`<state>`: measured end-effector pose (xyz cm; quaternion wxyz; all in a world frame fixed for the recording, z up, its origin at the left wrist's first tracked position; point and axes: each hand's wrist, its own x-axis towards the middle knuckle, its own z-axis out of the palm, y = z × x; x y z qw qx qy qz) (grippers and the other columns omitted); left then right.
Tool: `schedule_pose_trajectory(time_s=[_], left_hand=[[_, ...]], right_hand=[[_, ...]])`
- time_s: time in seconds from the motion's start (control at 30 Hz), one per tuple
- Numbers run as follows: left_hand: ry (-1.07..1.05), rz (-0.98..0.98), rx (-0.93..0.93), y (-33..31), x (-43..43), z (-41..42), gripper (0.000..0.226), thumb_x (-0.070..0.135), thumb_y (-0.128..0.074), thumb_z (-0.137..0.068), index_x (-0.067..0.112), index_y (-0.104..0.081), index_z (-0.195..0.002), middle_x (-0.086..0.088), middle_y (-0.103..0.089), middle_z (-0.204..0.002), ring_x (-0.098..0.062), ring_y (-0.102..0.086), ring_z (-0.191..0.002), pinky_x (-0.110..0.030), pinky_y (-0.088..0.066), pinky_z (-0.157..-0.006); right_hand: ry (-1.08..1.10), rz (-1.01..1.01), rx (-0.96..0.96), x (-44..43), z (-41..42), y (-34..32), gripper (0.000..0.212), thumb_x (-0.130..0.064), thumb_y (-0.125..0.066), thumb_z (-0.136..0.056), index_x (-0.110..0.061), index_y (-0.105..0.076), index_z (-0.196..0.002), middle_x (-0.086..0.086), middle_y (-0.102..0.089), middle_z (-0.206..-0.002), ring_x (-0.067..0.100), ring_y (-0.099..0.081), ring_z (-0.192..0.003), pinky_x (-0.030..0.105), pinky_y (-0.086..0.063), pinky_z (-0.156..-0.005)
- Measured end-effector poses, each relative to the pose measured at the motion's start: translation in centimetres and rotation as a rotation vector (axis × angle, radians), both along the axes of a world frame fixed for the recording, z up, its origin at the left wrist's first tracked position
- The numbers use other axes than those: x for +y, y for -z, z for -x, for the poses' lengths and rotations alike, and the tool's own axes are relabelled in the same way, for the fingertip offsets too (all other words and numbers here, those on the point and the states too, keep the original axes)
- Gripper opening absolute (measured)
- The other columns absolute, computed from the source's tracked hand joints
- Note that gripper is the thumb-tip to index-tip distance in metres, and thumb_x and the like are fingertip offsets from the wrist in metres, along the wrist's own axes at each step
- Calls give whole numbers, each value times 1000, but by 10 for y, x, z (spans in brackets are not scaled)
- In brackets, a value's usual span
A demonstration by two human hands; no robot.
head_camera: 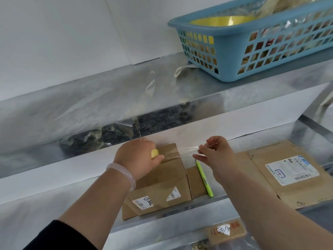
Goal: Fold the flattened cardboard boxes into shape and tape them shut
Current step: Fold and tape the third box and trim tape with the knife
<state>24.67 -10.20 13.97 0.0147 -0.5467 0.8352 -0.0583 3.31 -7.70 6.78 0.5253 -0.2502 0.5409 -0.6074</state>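
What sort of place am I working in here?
Probably a parcel-packing station: metal shelving, a flattened cardboard box bearing a shipping label, and clear tape stretched from the roll in the left hand to the right hand.

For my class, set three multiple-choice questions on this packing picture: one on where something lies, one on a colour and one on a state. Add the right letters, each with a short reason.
1. Where does the green pen lie?
A. on the floor
B. just right of the small cardboard box
C. standing in a cup

2. What colour is the basket on the upper shelf?
A. blue
B. red
C. black

3. What is the right hand doing?
A. lying flat on the shelf
B. holding the pen
C. pinching a strip of clear tape

Answers:
1 B: the pen rests on a cardboard flap beside the box's right edge.
2 A: its latticed walls and rim are blue.
3 C: its fingertips close on the tape stretched out from the box.
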Motion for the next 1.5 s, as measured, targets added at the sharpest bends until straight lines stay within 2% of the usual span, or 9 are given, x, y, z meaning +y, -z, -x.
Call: schedule_pose_trajectory(time_s=[0.2,0.4,0.53,0.7,0.97,1.13,1.27,1.37,1.5], left_hand=[[-4,-17,-36,2,-4,6,35,61,-45,-89,29,-58,-84,11,-53,-82,-8,-52,-71,-28,-48,-66],[-36,-26,-39,1,-5,6,34,61,-46,-88,31,-61,-89,11,-56,-83,-7,-53,-74,-28,-48,-68],[-48,-9,-54,3,-4,8,33,60,-46,-88,31,-61,-90,11,-55,-82,-6,-52,-72,-26,-46,-65],[-71,-7,-65,3,-2,10,33,61,-46,-87,31,-60,-89,12,-55,-82,-6,-52,-72,-26,-45,-63],[-90,-6,-47,3,0,13,29,58,-48,-87,31,-59,-85,12,-55,-78,-6,-51,-70,-24,-36,-56],[-91,-8,-36,2,0,13,29,56,-49,-87,29,-61,-85,11,-55,-78,-8,-52,-70,-27,-44,-61],[-83,-9,-44,1,1,13,30,55,-48,-88,28,-61,-85,10,-55,-78,-9,-53,-70,-28,-45,-62],[-79,-5,-56,0,1,14,31,56,-48,-88,28,-60,-84,10,-54,-77,-9,-52,-70,-28,-44,-60],[-76,-8,-62,0,2,14,31,55,-48,-88,27,-60,-85,9,-55,-78,-10,-53,-70,-30,-49,-64]], right_hand=[[-37,-180,-181,-5,-1,26,22,7,-60,-90,-7,-50,-104,17,-54,-100,24,-61,-83,42,-60,-77],[-66,-237,-277,-13,-15,44,22,9,-57,-91,-10,-48,-97,15,-54,-94,22,-59,-77,36,-56,-71],[-105,-287,-205,-14,-28,64,23,5,-64,-88,-13,-50,-94,15,-60,-91,24,-63,-78,40,-57,-76],[-60,-346,-170,-9,-48,76,26,-12,-77,-80,-20,-54,-88,10,-67,-91,35,-68,-94,52,-53,-87],[1,-372,-42,-4,-56,77,36,-25,-81,-78,-24,-52,-99,2,-65,-93,24,-67,-90,46,-55,-89],[-67,-361,168,-6,-49,73,28,-25,-72,-87,-22,-52,-108,-2,-61,-89,18,-63,-80,30,-51,-67],[-112,-370,251,-9,-49,72,24,-25,-65,-91,-25,-52,-112,-1,-62,-91,16,-62,-77,31,-52,-70],[-146,-421,275,-11,-47,70,21,-23,-62,-90,-28,-52,-107,2,-64,-88,21,-64,-78,38,-57,-75],[-317,-464,397,-6,-49,77,22,-6,-47,-95,-11,-58,-114,3,-51,-97,23,-57,-86,30,-49,-78]])
